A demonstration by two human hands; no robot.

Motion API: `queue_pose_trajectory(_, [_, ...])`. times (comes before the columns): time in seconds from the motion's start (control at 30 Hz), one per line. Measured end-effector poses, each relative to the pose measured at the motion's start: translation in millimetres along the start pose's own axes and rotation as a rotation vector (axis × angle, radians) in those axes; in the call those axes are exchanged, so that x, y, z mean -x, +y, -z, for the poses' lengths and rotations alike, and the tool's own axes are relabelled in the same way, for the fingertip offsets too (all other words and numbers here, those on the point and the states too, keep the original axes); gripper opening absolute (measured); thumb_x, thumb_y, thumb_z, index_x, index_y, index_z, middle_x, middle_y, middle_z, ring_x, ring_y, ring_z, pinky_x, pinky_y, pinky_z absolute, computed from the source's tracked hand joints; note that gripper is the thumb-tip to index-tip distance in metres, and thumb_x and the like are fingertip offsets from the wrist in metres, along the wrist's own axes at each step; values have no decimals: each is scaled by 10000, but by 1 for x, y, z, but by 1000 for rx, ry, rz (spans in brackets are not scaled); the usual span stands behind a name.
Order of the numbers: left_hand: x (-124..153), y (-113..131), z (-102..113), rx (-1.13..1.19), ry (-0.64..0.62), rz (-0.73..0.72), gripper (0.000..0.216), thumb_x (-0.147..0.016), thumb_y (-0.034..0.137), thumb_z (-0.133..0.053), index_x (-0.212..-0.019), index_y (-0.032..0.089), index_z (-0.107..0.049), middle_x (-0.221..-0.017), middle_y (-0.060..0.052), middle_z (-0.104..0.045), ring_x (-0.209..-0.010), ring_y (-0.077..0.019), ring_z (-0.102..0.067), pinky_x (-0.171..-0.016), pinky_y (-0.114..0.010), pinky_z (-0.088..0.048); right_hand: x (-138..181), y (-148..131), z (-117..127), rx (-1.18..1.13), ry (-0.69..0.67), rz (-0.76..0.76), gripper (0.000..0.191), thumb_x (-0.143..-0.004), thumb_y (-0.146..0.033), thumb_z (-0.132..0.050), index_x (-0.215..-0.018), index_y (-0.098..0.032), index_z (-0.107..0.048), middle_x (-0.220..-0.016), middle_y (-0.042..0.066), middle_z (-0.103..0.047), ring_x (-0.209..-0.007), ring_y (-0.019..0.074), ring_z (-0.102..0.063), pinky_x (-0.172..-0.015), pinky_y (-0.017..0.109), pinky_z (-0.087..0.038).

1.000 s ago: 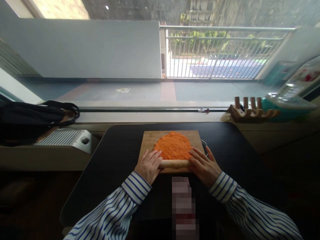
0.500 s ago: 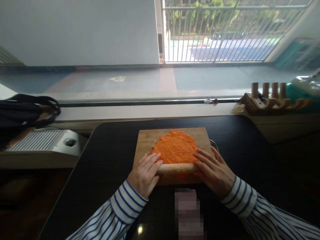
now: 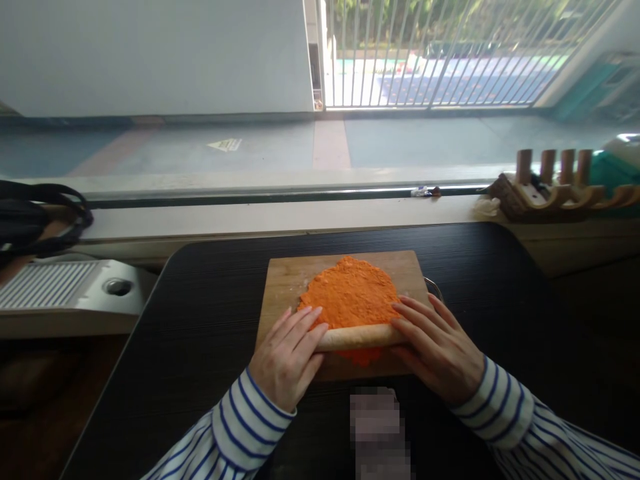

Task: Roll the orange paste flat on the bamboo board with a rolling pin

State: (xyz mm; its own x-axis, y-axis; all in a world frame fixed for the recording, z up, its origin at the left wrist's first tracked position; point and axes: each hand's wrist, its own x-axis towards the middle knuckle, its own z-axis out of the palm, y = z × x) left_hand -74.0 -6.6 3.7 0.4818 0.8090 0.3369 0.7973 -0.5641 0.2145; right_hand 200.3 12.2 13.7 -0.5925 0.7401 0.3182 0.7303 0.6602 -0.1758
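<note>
A wooden rolling pin [image 3: 357, 338] lies crosswise over a flat sheet of orange dough [image 3: 353, 293]. My left hand [image 3: 290, 357] rests on the pin's left end, its fingers stretched over the top and thumb on the near side. On the right end lies my right hand [image 3: 437, 347], fingers extended over the pin toward the dough's edge. Most of the sheet is beyond the pin, with a small strip showing on the near side. Its outline is uneven and its surface crumbly. Beneath it is a wooden cutting board [image 3: 283, 277]. Both pin ends are hidden under my hands.
The board stands on a black table [image 3: 215, 293], its metal handle [image 3: 434, 288] at the right. A blurred-out pinkish object [image 3: 377, 427] lies near me. Along the windowsill [image 3: 260, 217] stands a wooden rack [image 3: 550, 193]. A white slotted unit [image 3: 75, 287] and black bag [image 3: 35, 217] are left.
The pin and both hands have shifted slightly away from me over the board, and more orange dough shows on the near side. My view has tipped down a little.
</note>
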Motion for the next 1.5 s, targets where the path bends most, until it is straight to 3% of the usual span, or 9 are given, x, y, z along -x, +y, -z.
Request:
queue_pose_trajectory(0.37, [-4, -2, 4, 28, 35, -52, 291, -822, 137, -447, -1095, 144, -547, -1217, -119, -563, -1176, -222, -466, -1009, -443, -354, 1, 5, 0, -49, 58, 9, 229, -876, -256, -449, -1036, -189, -599, -1167, 80, -605, -1179, 218, -461, -1069, 468, -198])
queue_pose_trajectory(0.63, [-5, -4, 3, -39, 9, -28, 293, -826, 184, -451, -1099, 168, -556, -1232, -112, -551, -1171, -237, -468, -988, -460, -363, -4, 4, 1, -45, 26, -1, 239, -868, -283, -468, -1043, -183, -596, -1165, 86, -604, -1164, 225, -475, -1063, 465, -207])
queue_pose_trajectory(0.87, [-11, 1, 6, -77, -1, -30, 327, -847, 328, -470, -1088, 121, -547, -1159, -154, -596, -1096, -265, -533, -895, -471, -444, -11, -1, 1, -57, 50, -18, 227, -871, -250, -454, -1021, -175, -608, -1139, 93, -619, -1138, 225, -500, -1037, 446, -263])
queue_pose_trajectory(1.03, [-12, 0, 6, -96, 22, -26, 365, -873, 331, -431, -1137, 94, -515, -1150, -161, -602, -1094, -259, -537, -883, -449, -456, -12, -3, 1, -52, 68, -15, 230, -867, -217, -458, -1039, -161, -601, -1146, 106, -612, -1126, 223, -508, -1023, 442, -292])
queue_pose_trajectory(1.3, [0, -4, 7, -69, 2, -14, 307, -832, 374, -497, -1016, 148, -595, -1183, -161, -575, -1122, -286, -505, -914, -482, -411, 2, 6, 3, -14, 7, 25, 278, -841, -337, -519, -1055, -177, -594, -1176, 117, -585, -1116, 245, -502, -984, 446, -337])
queue_pose_trajectory(1.5, [-5, -7, 13, -19, 27, -32, 239, -851, 335, -471, -991, 176, -582, -1132, -108, -612, -1082, -264, -533, -938, -490, -373, -1, 7, 4, -53, 33, 32, 203, -864, -342, -485, -944, -202, -609, -1161, 94, -594, -1125, 240, -493, -983, 448, -318])
